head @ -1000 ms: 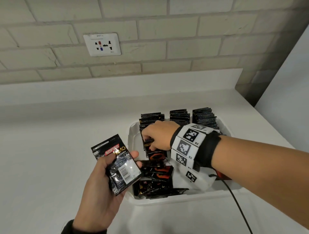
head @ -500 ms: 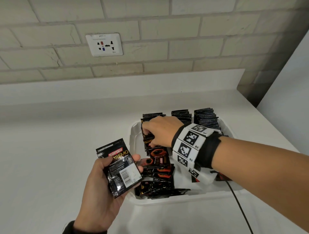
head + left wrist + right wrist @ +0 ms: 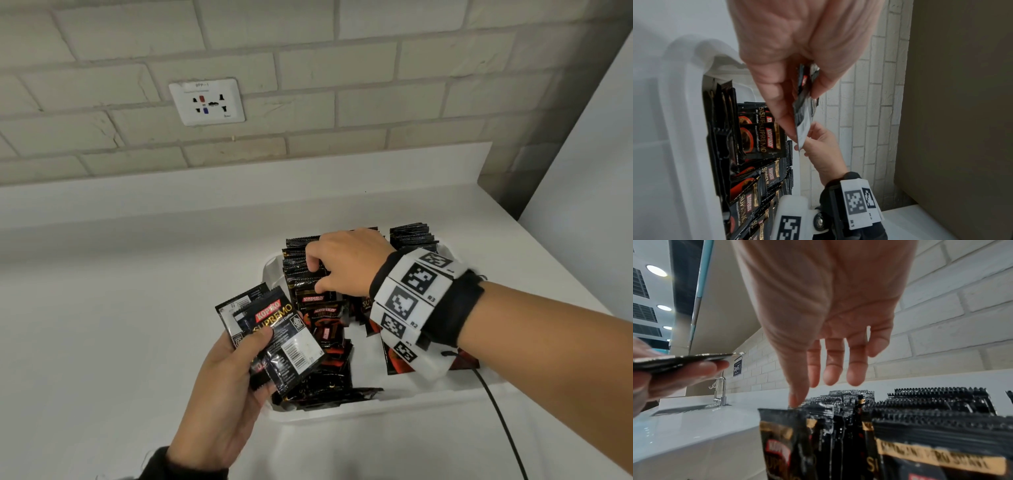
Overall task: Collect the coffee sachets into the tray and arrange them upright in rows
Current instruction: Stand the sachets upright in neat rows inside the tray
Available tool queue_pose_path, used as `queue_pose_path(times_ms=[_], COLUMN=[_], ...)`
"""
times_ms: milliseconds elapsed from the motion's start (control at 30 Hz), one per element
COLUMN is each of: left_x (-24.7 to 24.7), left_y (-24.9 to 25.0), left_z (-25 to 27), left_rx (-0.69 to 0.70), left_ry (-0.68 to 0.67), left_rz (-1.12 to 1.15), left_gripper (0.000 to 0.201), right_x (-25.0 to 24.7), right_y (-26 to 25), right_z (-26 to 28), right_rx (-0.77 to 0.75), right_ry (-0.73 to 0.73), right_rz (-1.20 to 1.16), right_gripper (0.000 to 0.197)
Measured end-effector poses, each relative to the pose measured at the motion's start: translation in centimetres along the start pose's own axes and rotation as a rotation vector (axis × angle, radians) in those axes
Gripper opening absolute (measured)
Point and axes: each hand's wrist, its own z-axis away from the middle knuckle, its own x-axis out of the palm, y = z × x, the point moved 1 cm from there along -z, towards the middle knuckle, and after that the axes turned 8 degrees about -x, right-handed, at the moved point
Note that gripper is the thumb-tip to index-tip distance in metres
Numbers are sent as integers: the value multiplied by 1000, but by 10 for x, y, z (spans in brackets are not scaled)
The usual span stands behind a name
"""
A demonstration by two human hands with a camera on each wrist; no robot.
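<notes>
A white tray (image 3: 342, 411) on the counter holds rows of black Kopiko sachets (image 3: 411, 236) standing upright at its back. More sachets (image 3: 329, 342) lie loose and slanted in its front half. My left hand (image 3: 239, 363) hovers at the tray's front left corner and grips a small fanned stack of sachets (image 3: 287, 346), thumb on top. My right hand (image 3: 342, 263) reaches over the left upright row (image 3: 298, 263). Its fingers (image 3: 834, 369) are relaxed and spread, and the thumb tip touches a sachet top (image 3: 797, 410). It holds nothing.
The tray sits on a white counter against a brick wall with a socket plate (image 3: 207, 101). A black cable (image 3: 503, 428) runs off my right wrist towards the front. A sink and tap (image 3: 720, 392) lie further left. A white panel closes the right side.
My right hand has crept back along the left upright row. In my left hand the stack has fanned out, with my thumb now across its front.
</notes>
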Motion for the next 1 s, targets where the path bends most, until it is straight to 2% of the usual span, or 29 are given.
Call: queue_pose_path(times_ms=[233,367,500,600,733,867,1000], left_x=[-5,-13,-17,-15,-17,-20,-18], left_y=[1,4,7,8,9,11,12], left_z=[1,1,0,0,1,0,-1], left_rx=[17,45,50,50,52,57,58], left_ry=[-18,16,12,6,3,7,9], left_rz=[10,51,72,50,39,50,45], left_gripper=[20,18,19,19,20,21,19], right_x=[-10,-13,2,8,6,2,6], right_y=[-6,-10,-19,-22,-22,-16,-8], right_z=[6,19,26,22,16,1,-16], right_rx=[-23,-79,-185,-205,-196,-101,-17], right_ry=[-19,-248,-435,-395,-305,-170,-151], right_rz=[-37,-68,153,239,278,130,25], right_gripper=[6,31,50,43,9,9,13])
